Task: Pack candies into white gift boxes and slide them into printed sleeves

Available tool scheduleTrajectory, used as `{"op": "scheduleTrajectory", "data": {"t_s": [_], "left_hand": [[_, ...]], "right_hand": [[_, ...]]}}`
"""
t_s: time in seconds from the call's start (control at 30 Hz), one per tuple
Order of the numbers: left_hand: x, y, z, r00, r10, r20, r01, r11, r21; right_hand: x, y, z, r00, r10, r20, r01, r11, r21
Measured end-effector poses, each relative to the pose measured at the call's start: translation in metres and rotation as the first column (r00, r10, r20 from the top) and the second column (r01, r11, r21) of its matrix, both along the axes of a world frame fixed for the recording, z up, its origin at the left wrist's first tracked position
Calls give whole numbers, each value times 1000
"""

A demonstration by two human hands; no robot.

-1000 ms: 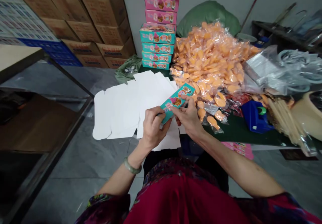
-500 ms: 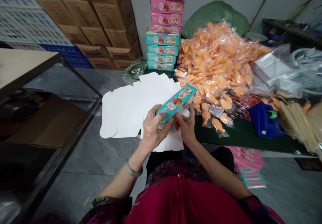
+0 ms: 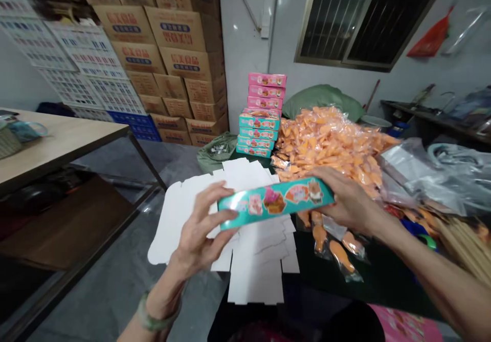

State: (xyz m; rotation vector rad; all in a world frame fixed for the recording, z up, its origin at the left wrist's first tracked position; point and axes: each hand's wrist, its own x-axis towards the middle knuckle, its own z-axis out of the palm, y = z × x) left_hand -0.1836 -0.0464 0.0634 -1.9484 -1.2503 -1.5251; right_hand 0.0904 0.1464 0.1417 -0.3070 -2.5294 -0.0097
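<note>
A teal box with printed pictures (image 3: 276, 202) is held up level between both hands, above white flat cardboard sheets (image 3: 257, 260). My left hand (image 3: 203, 229) grips the box's left end, with fingers over its top and front and the thumb below. At the right end, my right hand (image 3: 345, 198) is closed round the box, its fingertips partly hidden behind it. Beyond the box stands a stack of teal boxes (image 3: 259, 123) with pink boxes (image 3: 266, 91) on top. A heap of wrapped orange pieces (image 3: 330, 137) lies to the right.
Brown cartons (image 3: 180, 65) are piled at the back left, beside a wooden-topped table (image 3: 69, 137). A green sack (image 3: 217, 152) sits left of the box stack. Clear plastic bags (image 3: 445, 173) and wooden sticks (image 3: 464, 239) lie at the right.
The teal box has been raised and turned nearly level, its long side facing the camera. My right hand has moved to its right end. The view has tilted up, showing the window.
</note>
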Motion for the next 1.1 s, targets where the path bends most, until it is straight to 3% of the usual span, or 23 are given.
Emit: {"op": "scheduleTrajectory", "data": {"t_s": [0.07,0.13,0.17,0.23,0.37,0.43,0.5,0.6,0.7,0.8,0.9,1.0,1.1], "left_hand": [[-9,5,-6,964,250,93,-256,965,53],[-7,7,-27,910,387,146,-390,921,-9],[-2,5,-42,910,393,132,-387,920,-69],[14,0,-79,954,295,44,-281,938,-206],[48,-11,-152,961,193,-197,-241,935,-260],[57,-16,-171,922,158,-354,-271,916,-297],[60,-20,-171,902,110,-418,-277,889,-364],[61,-21,-152,932,69,-355,-251,828,-501],[63,-15,-135,943,39,-332,-235,783,-575],[65,-12,-134,932,16,-362,-229,800,-554],[65,-17,-142,924,28,-381,-230,837,-496],[61,-21,-148,933,28,-358,-207,857,-472],[58,-23,-150,949,7,-314,-160,871,-464]], "right_hand": [[-37,34,22,992,-25,-124,33,998,62],[-84,78,39,961,-113,-253,145,983,109],[-109,100,45,940,-169,-296,209,972,108],[-158,145,52,902,-293,-319,331,941,71],[-227,218,44,866,-468,-174,470,882,-31],[-238,240,34,858,-511,-46,507,859,-68],[-231,247,21,835,-547,64,550,829,-96],[-199,226,-5,848,-526,59,529,839,-125],[-158,173,-46,903,-413,120,430,879,-206],[-120,105,-96,868,-280,411,423,851,-313],[-101,54,-134,761,-232,606,447,864,-230],[-107,35,-146,680,-317,661,502,859,-104],[-127,34,-147,643,-402,652,590,802,-88]]}}
